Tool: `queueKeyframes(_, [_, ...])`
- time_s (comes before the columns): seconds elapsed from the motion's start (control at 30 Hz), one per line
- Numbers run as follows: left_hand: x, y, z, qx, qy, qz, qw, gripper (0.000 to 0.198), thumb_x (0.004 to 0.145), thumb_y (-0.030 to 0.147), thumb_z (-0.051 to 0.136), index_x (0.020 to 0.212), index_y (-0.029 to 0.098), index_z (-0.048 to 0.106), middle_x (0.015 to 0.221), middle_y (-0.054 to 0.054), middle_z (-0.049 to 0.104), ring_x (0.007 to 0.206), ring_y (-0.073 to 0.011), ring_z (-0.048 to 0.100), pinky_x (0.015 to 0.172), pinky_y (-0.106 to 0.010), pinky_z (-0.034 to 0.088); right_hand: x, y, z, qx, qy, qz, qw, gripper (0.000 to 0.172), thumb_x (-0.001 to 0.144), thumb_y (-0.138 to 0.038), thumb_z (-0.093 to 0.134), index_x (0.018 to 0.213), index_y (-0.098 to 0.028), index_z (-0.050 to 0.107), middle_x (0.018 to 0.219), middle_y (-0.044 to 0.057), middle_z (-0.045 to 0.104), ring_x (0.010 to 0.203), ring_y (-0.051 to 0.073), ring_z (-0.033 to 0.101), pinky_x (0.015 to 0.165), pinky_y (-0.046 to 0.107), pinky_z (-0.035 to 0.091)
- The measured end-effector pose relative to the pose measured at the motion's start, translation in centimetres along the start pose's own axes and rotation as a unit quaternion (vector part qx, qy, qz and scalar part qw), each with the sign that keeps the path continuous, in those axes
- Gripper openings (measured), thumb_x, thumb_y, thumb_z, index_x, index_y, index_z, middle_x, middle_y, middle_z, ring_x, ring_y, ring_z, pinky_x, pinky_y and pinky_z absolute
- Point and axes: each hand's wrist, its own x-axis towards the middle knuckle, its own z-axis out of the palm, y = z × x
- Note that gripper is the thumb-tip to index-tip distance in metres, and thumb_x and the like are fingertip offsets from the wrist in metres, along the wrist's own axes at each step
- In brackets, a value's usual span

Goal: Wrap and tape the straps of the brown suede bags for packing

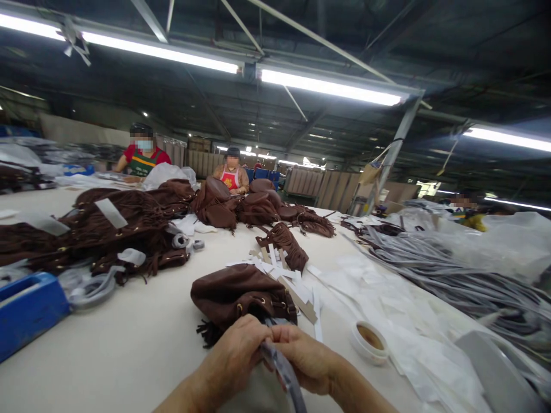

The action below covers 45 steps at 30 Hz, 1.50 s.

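Observation:
Both my hands meet in front of a brown fringed bag that lies on its side on the white table. A grey wrapped strap runs between them and curves down toward the bottom edge of the view. My left hand is closed, its fingertips pinching the strap near the bag's opening. From the other side my right hand is closed on the same strap. Gold eyelets show along the bag's gathered mouth. Where the strap meets the bag is hidden behind my fingers.
Paper strips lie behind the bag. To the right stand a small white tub of brown stuff and a heap of grey-wrapped straps. Brown bags pile up leftward, near a blue tape dispenser. Co-workers sit across the table.

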Motion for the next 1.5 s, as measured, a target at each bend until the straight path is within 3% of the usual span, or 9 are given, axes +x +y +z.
queueKeyframes(0.13, [-0.8, 0.1, -1.8, 0.134, 0.01, 0.077, 0.988, 0.018, 0.099, 0.025, 0.04, 0.094, 0.017, 0.055, 0.098, -0.008, 0.062, 0.092, -0.0204, 0.052, 0.084, -0.03, 0.037, -1.2, 0.3, 1.1, 0.006, 0.034, -0.015, 0.999, 0.038, 0.06, -0.034, 0.082, 0.068, -0.019, 0.048, 0.049, -0.008, 0.055, 0.03, 0.002, 0.037, 0.032, 0.016, 0.026])
queueKeyframes(0.3, [-2.5, -0.8, -3.9, 0.269, 0.03, 0.111, 0.956, 0.014, 0.095, 0.021, 0.048, 0.096, 0.022, 0.062, 0.131, -0.005, 0.056, 0.127, -0.0255, 0.036, 0.105, -0.038, 0.02, -2.0, 0.6, 1.6, 0.008, 0.014, 0.002, 1.0, 0.043, 0.057, -0.04, 0.081, 0.067, -0.021, 0.044, 0.048, -0.009, 0.053, 0.028, 0.002, 0.029, 0.031, 0.017, 0.018])
queueKeyframes(0.63, [0.7, 0.2, -1.4, 0.147, -0.01, 0.149, 0.978, 0.016, 0.094, 0.014, 0.045, 0.084, 0.017, 0.057, 0.087, -0.006, 0.061, 0.103, -0.0209, 0.051, 0.096, -0.033, 0.046, -2.1, 0.7, -0.2, -0.041, 0.052, -0.001, 0.998, 0.043, 0.055, -0.04, 0.081, 0.072, -0.019, 0.047, 0.055, -0.007, 0.054, 0.042, 0.007, 0.05, 0.044, 0.019, 0.036])
queueKeyframes(0.83, [0.4, -0.7, -0.2, 0.12, -0.014, 0.152, 0.981, 0.013, 0.093, 0.01, 0.044, 0.087, 0.015, 0.054, 0.089, -0.007, 0.061, 0.1, -0.0201, 0.053, 0.101, -0.034, 0.046, -1.1, 0.8, -0.4, -0.126, 0.082, 0.012, 0.989, 0.037, 0.058, -0.041, 0.072, 0.076, -0.019, 0.048, 0.058, -0.004, 0.057, 0.044, 0.012, 0.055, 0.042, 0.022, 0.04])
queueKeyframes(1.07, [0.2, -1.7, -1.4, 0.114, -0.039, 0.15, 0.981, 0.017, 0.093, 0.01, 0.046, 0.103, 0.015, 0.058, 0.116, -0.013, 0.062, 0.122, -0.0248, 0.045, 0.103, -0.039, 0.046, 0.1, 1.5, 0.4, -0.117, 0.118, -0.002, 0.986, 0.034, 0.063, -0.041, 0.072, 0.076, -0.019, 0.05, 0.057, -0.005, 0.055, 0.043, 0.01, 0.05, 0.044, 0.024, 0.041])
queueKeyframes(1.2, [-1.3, -0.3, -2.6, 0.041, -0.003, 0.05, 0.998, 0.026, 0.091, 0.006, 0.04, 0.11, 0.017, 0.055, 0.127, -0.015, 0.055, 0.125, -0.024, 0.046, 0.102, -0.039, 0.047, 0.0, 2.3, 0.4, -0.105, 0.155, -0.02, 0.982, 0.023, 0.069, -0.036, 0.063, 0.072, -0.022, 0.045, 0.052, -0.007, 0.052, 0.041, 0.01, 0.048, 0.043, 0.023, 0.036])
queueKeyframes(1.3, [-3.3, 1.5, -3.2, -0.007, 0.046, -0.12, 0.992, 0.016, 0.09, 0.011, 0.042, 0.093, 0.018, 0.056, 0.098, -0.009, 0.062, 0.089, -0.0175, 0.062, 0.074, -0.025, 0.055, 0.2, 3.2, 1.0, -0.098, 0.167, -0.038, 0.98, 0.016, 0.069, -0.028, 0.061, 0.069, -0.022, 0.046, 0.051, -0.007, 0.049, 0.042, 0.01, 0.046, 0.044, 0.024, 0.034])
queueKeyframes(1.4, [-5.1, 2.8, -2.9, -0.033, 0.022, -0.248, 0.968, 0.011, 0.086, 0.014, 0.048, 0.079, 0.019, 0.055, 0.074, -0.001, 0.058, 0.063, -0.0137, 0.058, 0.053, -0.019, 0.05, 0.7, 4.1, 2.2, -0.081, 0.175, -0.056, 0.98, 0.014, 0.065, -0.021, 0.062, 0.065, -0.02, 0.049, 0.052, -0.008, 0.044, 0.047, 0.008, 0.042, 0.046, 0.022, 0.03])
queueKeyframes(1.5, [-6.1, 2.6, -2.2, -0.016, 0.028, -0.24, 0.97, 0.023, 0.082, 0.01, 0.048, 0.101, 0.019, 0.058, 0.093, -0.005, 0.061, 0.07, -0.0145, 0.06, 0.065, -0.024, 0.054, 1.1, 4.4, 3.3, -0.048, 0.164, -0.034, 0.985, 0.015, 0.065, -0.021, 0.063, 0.065, -0.019, 0.049, 0.051, -0.008, 0.043, 0.046, 0.007, 0.039, 0.046, 0.021, 0.026])
